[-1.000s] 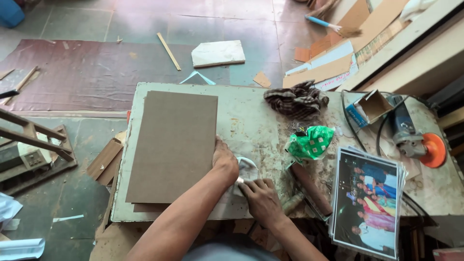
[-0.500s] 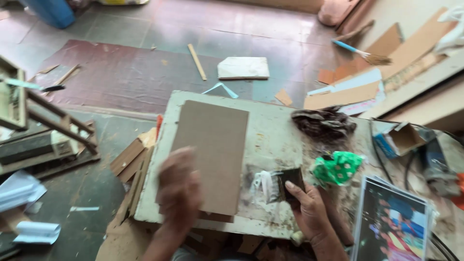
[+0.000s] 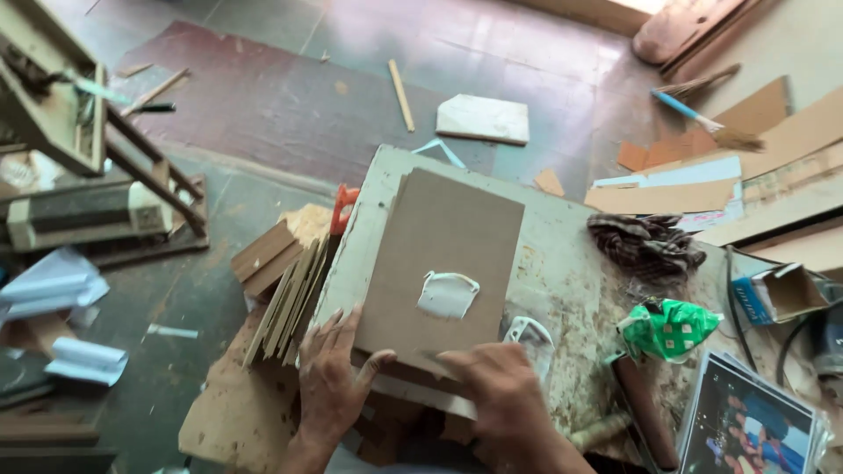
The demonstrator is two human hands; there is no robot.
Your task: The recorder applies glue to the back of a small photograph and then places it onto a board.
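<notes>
Left hand (image 3: 332, 379) pressing, fingers spread flat and gripping nothing, on near left corner of brown board (image 3: 443, 263) lying on worn table (image 3: 562, 272). Right hand (image 3: 500, 395) curling over board's near edge; grasp unclear. White glue blob (image 3: 446, 295) sitting mid-board.

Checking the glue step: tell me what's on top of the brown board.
A white glue blob sits on the brown board. The left hand and right hand cover its near edge, hiding whatever lies there.
</notes>
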